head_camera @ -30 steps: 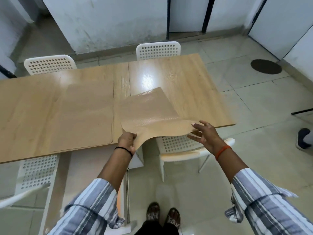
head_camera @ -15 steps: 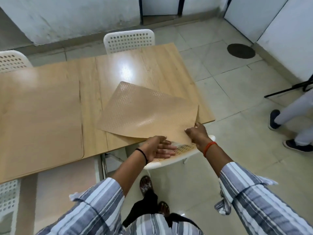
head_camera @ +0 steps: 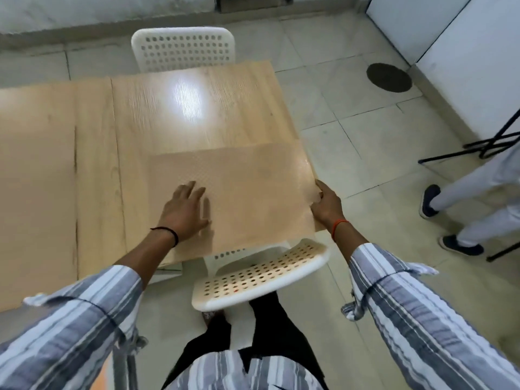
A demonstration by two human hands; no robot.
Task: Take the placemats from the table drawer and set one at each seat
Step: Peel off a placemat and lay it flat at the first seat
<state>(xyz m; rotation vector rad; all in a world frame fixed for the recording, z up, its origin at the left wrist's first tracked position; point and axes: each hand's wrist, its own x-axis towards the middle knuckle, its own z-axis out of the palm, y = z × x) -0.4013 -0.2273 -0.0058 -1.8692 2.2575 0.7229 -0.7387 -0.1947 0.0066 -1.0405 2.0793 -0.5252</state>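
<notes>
A tan textured placemat [head_camera: 253, 192] lies flat on the near right corner of the light wooden table [head_camera: 197, 108], in front of a white perforated chair [head_camera: 261, 277]. My left hand [head_camera: 183, 212] rests palm down on the mat's left part, fingers spread. At the mat's right edge my right hand [head_camera: 326, 204] pinches that edge between thumb and fingers. Another placemat [head_camera: 36, 198] lies on the table at the far left, blurred.
A second white chair [head_camera: 183, 49] stands at the table's far side. A person's legs and dark shoes [head_camera: 455, 220] are on the tiled floor at the right, beside black stand legs [head_camera: 492, 144]. A dark round floor cover [head_camera: 389, 77] sits near the white wall panels.
The placemat has gone from bent and lifted to lying flat on the table's near right corner. My left hand has moved from under its edge onto its top. The view has shifted right.
</notes>
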